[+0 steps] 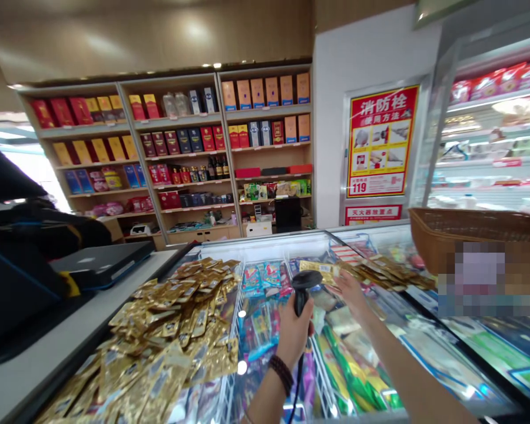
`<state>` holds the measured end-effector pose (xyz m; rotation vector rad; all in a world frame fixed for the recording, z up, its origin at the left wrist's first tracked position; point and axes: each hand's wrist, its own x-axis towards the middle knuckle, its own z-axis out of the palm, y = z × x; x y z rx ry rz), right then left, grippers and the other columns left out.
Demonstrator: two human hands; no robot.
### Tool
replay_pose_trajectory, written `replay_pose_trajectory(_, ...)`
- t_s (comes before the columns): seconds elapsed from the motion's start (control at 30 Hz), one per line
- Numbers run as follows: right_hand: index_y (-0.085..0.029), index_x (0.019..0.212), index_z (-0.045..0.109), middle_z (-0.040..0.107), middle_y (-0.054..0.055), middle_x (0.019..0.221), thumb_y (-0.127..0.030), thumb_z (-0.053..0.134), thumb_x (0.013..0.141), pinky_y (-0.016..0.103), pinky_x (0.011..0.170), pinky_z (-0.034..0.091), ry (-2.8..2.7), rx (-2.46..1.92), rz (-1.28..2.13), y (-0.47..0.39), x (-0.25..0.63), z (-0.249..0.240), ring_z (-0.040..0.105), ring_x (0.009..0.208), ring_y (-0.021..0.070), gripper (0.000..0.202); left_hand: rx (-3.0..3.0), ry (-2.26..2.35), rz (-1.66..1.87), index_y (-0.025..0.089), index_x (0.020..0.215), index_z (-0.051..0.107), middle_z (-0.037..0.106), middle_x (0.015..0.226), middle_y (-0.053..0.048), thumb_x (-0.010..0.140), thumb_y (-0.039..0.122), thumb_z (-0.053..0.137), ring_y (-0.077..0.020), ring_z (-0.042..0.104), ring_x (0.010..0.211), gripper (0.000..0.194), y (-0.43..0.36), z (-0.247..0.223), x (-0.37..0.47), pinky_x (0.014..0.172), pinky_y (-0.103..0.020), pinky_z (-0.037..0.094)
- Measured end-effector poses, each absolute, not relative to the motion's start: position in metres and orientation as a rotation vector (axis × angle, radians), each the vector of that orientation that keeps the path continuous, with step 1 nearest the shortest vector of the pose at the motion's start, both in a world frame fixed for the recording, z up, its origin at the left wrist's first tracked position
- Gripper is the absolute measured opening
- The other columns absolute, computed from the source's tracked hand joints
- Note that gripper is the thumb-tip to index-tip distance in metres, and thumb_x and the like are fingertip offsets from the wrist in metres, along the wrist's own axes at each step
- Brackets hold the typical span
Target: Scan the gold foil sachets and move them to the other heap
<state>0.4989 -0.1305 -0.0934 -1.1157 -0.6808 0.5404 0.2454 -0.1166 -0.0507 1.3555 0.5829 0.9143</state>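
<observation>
My left hand (295, 321), with a dark beaded bracelet at the wrist, is wrapped round the handle of a black barcode scanner (307, 280), whose cable hangs down. Just to the right, my right hand (347, 287) pinches the end of a gold foil packet (315, 268), behind the scanner head. Both hands are above the glass top of a chest freezer. A big loose heap of gold foil packets (176, 330) lies on the glass to the left. A smaller pile of gold packets (391, 272) lies beyond my right hand.
Frozen goods in wire baskets show through the freezer glass (265, 335). At the right stands a brown wicker basket (477, 227), partly blurred out. On the left counter (13, 388) is a black flat device (101, 262). Shelves of boxes (181, 144) line the back wall.
</observation>
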Motion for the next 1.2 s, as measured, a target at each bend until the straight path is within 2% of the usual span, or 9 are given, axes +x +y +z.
replay_pose_trajectory(0.23,-0.032,0.105,0.076,0.086,0.007,0.101,-0.058,0.104,0.071,0.074,0.111,0.075,-0.661,-1.157,0.529,-0.135,0.491,-0.085,0.089,0.11,0.0407,0.051,1.317,0.572,0.936,0.027,0.096,0.065,0.058,0.066,0.008,0.076,0.096,0.095,-0.0112,0.051,0.043,0.078,-0.127,-0.045,0.24,0.045,-0.026,0.038)
replay_pose_trajectory(0.47,-0.03,0.102,0.08,0.089,0.005,0.099,-0.055,0.11,0.059,0.071,0.115,0.074,-0.652,-1.116,0.541,-0.138,0.49,-0.086,0.088,0.1,0.0359,0.058,1.359,0.571,0.942,0.027,0.094,0.062,0.056,0.067,0.008,0.081,0.098,0.089,-0.0109,0.051,0.043,0.077,-0.126,-0.046,0.235,0.046,-0.026,0.035)
replay_pose_trajectory(0.6,-0.029,0.098,0.081,0.089,0.006,0.097,-0.054,0.108,0.066,0.072,0.115,0.073,-0.652,-1.116,0.536,-0.136,0.492,-0.088,0.09,0.102,0.0378,0.048,1.362,0.575,0.954,0.027,0.092,0.061,0.057,0.067,0.008,0.082,0.096,0.091,-0.01,0.052,0.043,0.076,-0.125,-0.047,0.234,0.046,-0.025,0.035)
replay_pose_trajectory(0.9,-0.03,0.104,0.081,0.089,0.004,0.099,-0.052,0.106,0.068,0.074,0.117,0.072,-0.587,-1.092,0.538,-0.132,0.49,-0.093,0.09,0.106,0.0378,0.049,1.33,0.572,0.981,0.027,0.091,0.064,0.059,0.065,0.008,0.076,0.099,0.095,-0.0104,0.052,0.043,0.08,-0.125,-0.043,0.234,0.044,-0.024,0.039)
replay_pose_trajectory(1.07,-0.031,0.103,0.079,0.09,0.003,0.099,-0.04,0.104,0.067,0.066,0.119,0.073,-0.454,-1.039,0.544,-0.14,0.497,-0.088,0.091,0.11,0.0363,0.044,1.299,0.626,1.032,0.026,0.088,0.063,0.059,0.065,0.008,0.069,0.101,0.097,-0.0091,0.049,0.043,0.084,-0.122,-0.034,0.229,0.044,-0.023,0.038)
replay_pose_trajectory(1.2,-0.033,0.098,0.073,0.087,0.001,0.092,-0.035,0.097,0.071,0.062,0.113,0.077,-0.321,-1.033,0.466,-0.155,0.523,-0.078,0.091,0.106,0.0342,0.036,1.311,0.659,1.041,0.026,0.086,0.064,0.058,0.064,0.008,0.068,0.1,0.098,-0.0095,0.051,0.044,0.084,-0.117,-0.032,0.23,0.045,-0.023,0.038)
